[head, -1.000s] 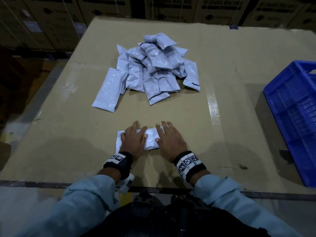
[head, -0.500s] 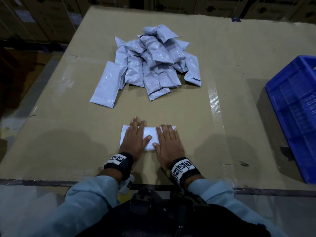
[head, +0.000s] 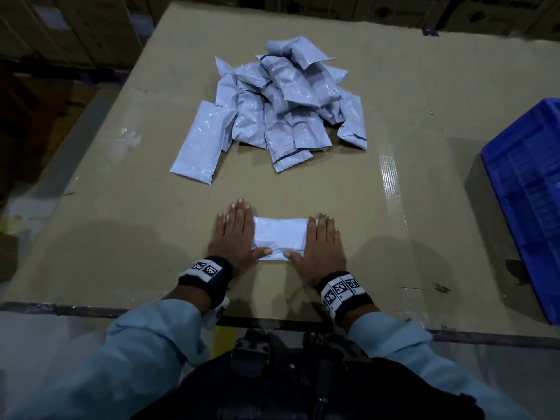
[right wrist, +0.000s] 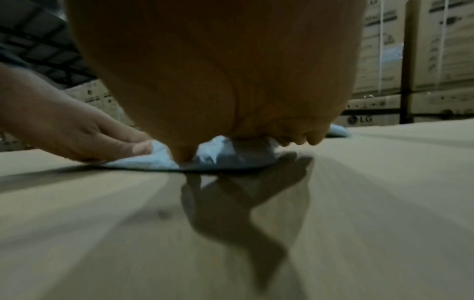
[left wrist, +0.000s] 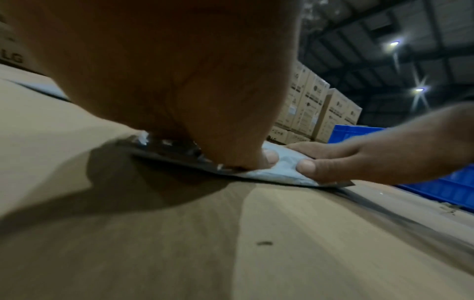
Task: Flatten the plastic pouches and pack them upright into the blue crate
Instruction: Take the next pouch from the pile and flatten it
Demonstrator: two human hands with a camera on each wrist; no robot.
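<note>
Head view shows the left hand (head: 235,237) and the right hand (head: 322,250) lying flat, fingers straight and together, each pressing down on one end of a pale pouch (head: 278,237) that lies on the cardboard tabletop (head: 121,237). Neither hand grips; palms and fingers push from above, and the two thumbs point inward along the pouch's near edge, close to each other but apart. Between the hands the pouch's middle shows, slightly wrinkled. From the left wrist, the left thumb (left wrist: 259,158) bears on the pouch (left wrist: 287,160) with the right hand (left wrist: 359,154) opposite it, fingertips down on the same plastic. From the right wrist, the right hand (right wrist: 218,81) sits on top of the pouch (right wrist: 159,160) while the left hand (right wrist: 77,130) holds down the other end.

Beyond the fingertips, well apart from the pressed pouch, a loose heap of pouches (head: 281,104) lies overlapping on the tabletop. Out past the right hand stands the blue crate (head: 527,195), at the tabletop's edge, only partly in view. Stacked cartons (left wrist: 320,113) stand behind the table. Light blue sleeves (head: 157,338) and marker-printed wristbands (head: 342,289) cover the forearms.
</note>
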